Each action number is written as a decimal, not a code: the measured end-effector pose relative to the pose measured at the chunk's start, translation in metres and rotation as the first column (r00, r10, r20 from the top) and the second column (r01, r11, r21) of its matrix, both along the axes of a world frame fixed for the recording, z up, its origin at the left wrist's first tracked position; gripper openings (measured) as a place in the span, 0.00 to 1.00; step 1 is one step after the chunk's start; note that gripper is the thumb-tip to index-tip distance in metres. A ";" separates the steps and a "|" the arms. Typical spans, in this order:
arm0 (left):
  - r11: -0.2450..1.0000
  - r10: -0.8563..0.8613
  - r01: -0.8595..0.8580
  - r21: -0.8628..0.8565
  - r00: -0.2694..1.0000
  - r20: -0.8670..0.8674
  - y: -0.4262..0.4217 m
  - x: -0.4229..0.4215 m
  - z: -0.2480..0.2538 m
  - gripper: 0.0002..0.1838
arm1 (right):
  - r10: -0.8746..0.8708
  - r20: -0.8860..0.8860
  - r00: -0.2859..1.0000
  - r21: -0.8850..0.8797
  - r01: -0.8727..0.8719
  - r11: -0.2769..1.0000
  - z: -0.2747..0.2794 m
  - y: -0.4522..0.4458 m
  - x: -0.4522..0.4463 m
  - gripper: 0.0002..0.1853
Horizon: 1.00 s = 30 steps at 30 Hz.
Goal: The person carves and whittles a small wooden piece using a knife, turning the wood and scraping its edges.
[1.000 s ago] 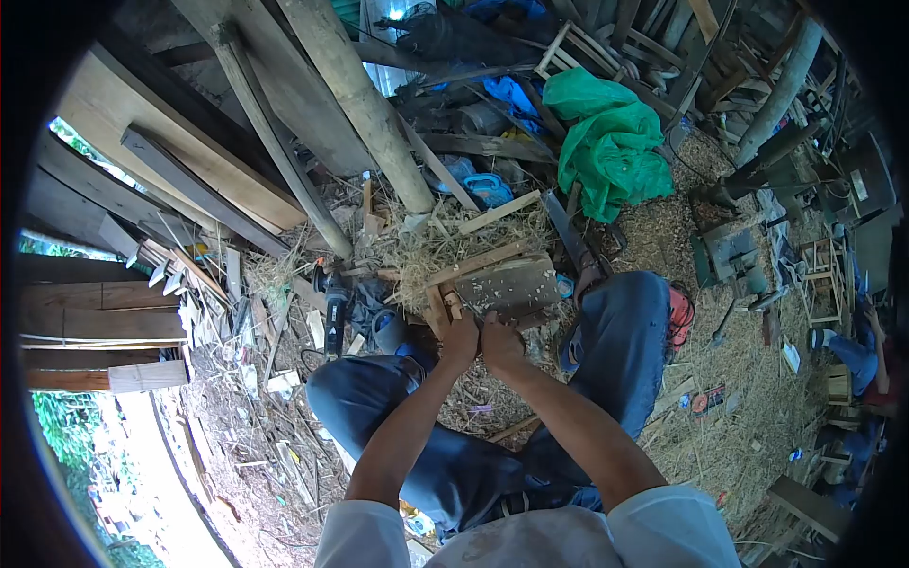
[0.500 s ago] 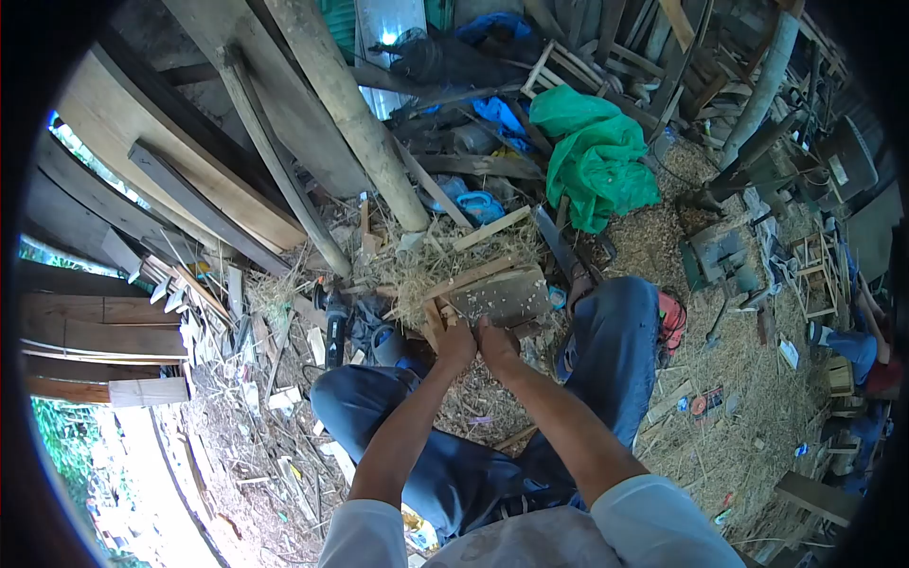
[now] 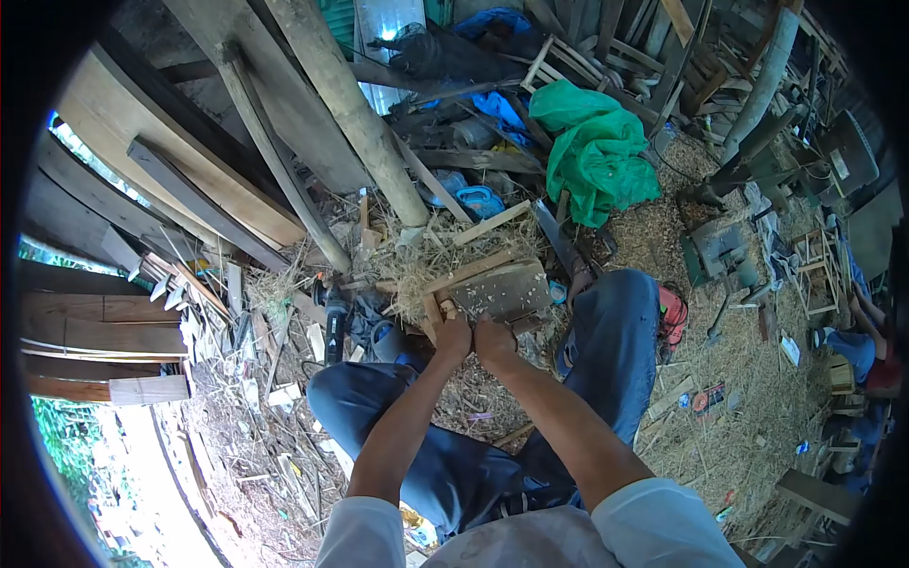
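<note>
Close together between my bent knees are my two hands, at the near edge of a thick wooden block [image 3: 502, 292] strewn with pale wood chips. My left hand [image 3: 453, 339] is closed at the block's left corner, around what looks like a small pale piece of wood [image 3: 446, 305]. Beside it, my right hand [image 3: 495, 341] is closed at the near edge; its fingers are mostly hidden, so what it grips cannot be made out. A narrow wooden strip [image 3: 469, 272] lies along the block's far side.
A black power tool [image 3: 335, 327] lies left of my knee. Beyond the block is a hand saw [image 3: 559, 239], with a green plastic sheet [image 3: 601, 147] behind it. A red tool [image 3: 670, 320] sits right of my knee. Another person [image 3: 862, 350] sits at far right.
My hands have shifted very slightly at the block's near edge, the right one a little lower. The block and the things around it stay in place.
</note>
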<state>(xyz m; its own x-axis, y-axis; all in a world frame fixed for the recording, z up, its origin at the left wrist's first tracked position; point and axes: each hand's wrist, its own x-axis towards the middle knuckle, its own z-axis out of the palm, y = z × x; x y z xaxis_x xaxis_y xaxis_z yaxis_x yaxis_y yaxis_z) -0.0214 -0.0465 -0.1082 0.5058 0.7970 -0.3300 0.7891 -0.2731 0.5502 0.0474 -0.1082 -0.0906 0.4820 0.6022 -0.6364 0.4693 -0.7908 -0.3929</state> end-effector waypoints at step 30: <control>0.951 -0.257 0.284 0.123 0.947 -0.194 0.000 -0.009 -0.033 0.11 | 0.232 0.050 0.971 -0.079 -0.227 0.971 -0.014 0.002 0.010 0.18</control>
